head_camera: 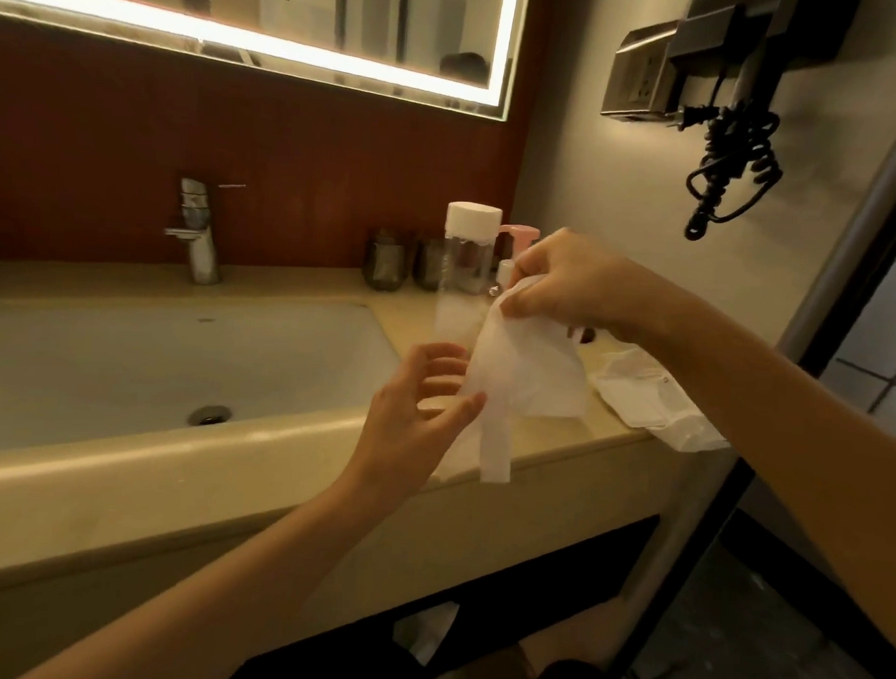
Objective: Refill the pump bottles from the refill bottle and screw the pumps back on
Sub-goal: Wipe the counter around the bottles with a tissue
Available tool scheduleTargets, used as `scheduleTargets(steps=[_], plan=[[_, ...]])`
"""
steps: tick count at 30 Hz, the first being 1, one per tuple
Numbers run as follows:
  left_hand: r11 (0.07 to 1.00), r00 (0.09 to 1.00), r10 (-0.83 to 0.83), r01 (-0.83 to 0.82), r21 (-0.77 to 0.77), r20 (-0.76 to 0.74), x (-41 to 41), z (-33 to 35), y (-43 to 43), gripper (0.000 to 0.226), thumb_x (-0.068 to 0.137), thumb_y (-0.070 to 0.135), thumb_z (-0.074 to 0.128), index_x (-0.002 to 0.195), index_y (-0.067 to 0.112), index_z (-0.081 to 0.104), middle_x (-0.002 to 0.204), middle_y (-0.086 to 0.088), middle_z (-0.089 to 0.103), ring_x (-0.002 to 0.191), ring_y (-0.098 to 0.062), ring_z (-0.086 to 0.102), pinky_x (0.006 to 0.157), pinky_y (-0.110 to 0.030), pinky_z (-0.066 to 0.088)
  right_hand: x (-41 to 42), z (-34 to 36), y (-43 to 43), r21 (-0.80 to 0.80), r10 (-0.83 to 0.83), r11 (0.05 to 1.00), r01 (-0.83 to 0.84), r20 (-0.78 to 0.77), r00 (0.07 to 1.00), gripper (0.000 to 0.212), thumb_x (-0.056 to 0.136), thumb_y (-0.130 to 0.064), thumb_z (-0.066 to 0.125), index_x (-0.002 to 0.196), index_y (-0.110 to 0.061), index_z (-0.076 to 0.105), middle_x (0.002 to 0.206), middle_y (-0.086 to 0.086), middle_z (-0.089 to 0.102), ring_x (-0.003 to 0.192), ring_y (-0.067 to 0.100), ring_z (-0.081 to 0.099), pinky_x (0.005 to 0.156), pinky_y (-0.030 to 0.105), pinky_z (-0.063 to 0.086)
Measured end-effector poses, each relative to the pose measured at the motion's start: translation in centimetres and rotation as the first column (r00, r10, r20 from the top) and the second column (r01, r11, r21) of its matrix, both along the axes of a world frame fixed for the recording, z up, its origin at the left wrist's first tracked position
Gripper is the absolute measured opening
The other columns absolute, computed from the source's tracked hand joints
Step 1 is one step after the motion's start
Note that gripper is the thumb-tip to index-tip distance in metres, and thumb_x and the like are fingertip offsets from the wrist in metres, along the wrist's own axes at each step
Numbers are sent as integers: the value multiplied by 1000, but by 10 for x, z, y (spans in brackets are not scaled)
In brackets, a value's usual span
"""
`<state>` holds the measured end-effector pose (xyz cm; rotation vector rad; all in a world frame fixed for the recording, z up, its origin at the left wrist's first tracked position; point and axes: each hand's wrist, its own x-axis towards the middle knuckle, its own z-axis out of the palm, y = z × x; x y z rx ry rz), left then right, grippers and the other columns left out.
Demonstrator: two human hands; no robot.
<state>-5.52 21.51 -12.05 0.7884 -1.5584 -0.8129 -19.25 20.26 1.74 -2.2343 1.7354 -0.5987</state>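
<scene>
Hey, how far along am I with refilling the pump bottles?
Barely started, it seems. Nothing looks refilled: the white-capped clear bottle stands closed on the counter, with the pink pump bottle behind it, pump on. In hand: your right hand pinches a thin white plastic bag, left hand open beside it. Unscrewing, pouring and screwing pumps back on all remain.

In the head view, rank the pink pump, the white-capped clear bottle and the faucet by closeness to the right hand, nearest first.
1. pink pump, just behind the right hand, which pinches a white bag.
2. white-capped clear bottle, next on the left of the pump.
3. faucet, far left at the wall.
</scene>
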Motion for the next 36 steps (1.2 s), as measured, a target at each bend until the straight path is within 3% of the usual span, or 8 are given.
scheduleTargets(steps=[5, 11, 15, 19, 26, 29, 31, 36], plan=[[978, 977, 208, -206, -29, 51, 48, -6, 30, 43, 70, 49, 61, 103, 23, 54, 110, 6, 57, 102, -8, 57, 80, -22, 54, 64, -5, 11, -2, 87, 996, -86, 3, 996, 14, 87, -21, 61, 97, -12, 59, 89, 2, 56, 81, 14, 57, 56, 16, 48], [899, 883, 438, -431, -81, 166, 97, -11, 39, 27, 89, 26, 59, 107, 8, 64, 118, 6, 51, 101, -13, 52, 83, -20, 49, 126, -5, 9, -21, 169, 985, -168, 27, 985, 14, 87, -21, 61, 96, -11, 60, 89, 3, 57, 80, 16, 58, 55, 19, 49], [894, 901, 419, -431, 121, 114, 153, 13, 42, 12, 91, 24, 56, 88, 15, 64, 96, -7, 63, 81, -20, 61, 71, -34, 54, 136, -11, -6, 84, 165, 982, -171, 72, 984, 23, 85, -23, 64, 104, -10, 63, 90, 3, 61, 84, 17, 60, 64, 23, 52], [910, 939, 300, -335, 246, 170, 211, 45, 52, 12, 91, 18, 56, 89, 9, 64, 78, -5, 62, 62, -8, 61, 61, -21, 51, 134, -21, -14, 341, 248, 897, -282, 140, 959, 28, 78, -30, 70, 100, -14, 65, 100, 5, 66, 93, 20, 66, 77, 32, 56], [883, 825, 160, -365, 296, 542, 234, 35, 13, 10, 88, 20, 61, 95, 15, 64, 87, 1, 63, 85, -16, 61, 68, -17, 45, 129, -66, -19, 518, 187, 815, -261, 190, 964, 29, 77, -24, 71, 99, -12, 57, 98, 5, 65, 84, 17, 66, 69, 25, 57], [883, 511, 256, -468, 16, 821, 217, -4, -6, 24, 88, 23, 61, 112, 19, 59, 113, 1, 60, 101, -17, 58, 80, -24, 44, 123, -100, -20, 270, 208, 952, -143, -232, 950, 44, 80, -37, 68, 115, -15, 53, 115, 4, 58, 98, 17, 56, 78, 25, 48], [849, 442, 419, -500, -170, 793, 208, -15, -4, 35, 88, 26, 61, 121, 21, 53, 125, 2, 53, 103, -15, 56, 87, -29, 46, 116, -118, -19, -80, 203, 963, -259, -418, 885, 58, 80, -46, 64, 129, -21, 47, 130, 0, 49, 115, 17, 47, 93, 28, 41], [959, 406, 238, -245, -146, 882, 188, -25, 23, 33, 94, 29, 49, 124, 17, 55, 128, -1, 55, 109, -14, 53, 92, -23, 36, 116, -148, 10, -202, 386, 889, -412, -154, 909, 44, 90, -41, 52, 128, -20, 52, 132, 0, 52, 120, 17, 48, 99, 27, 38]])
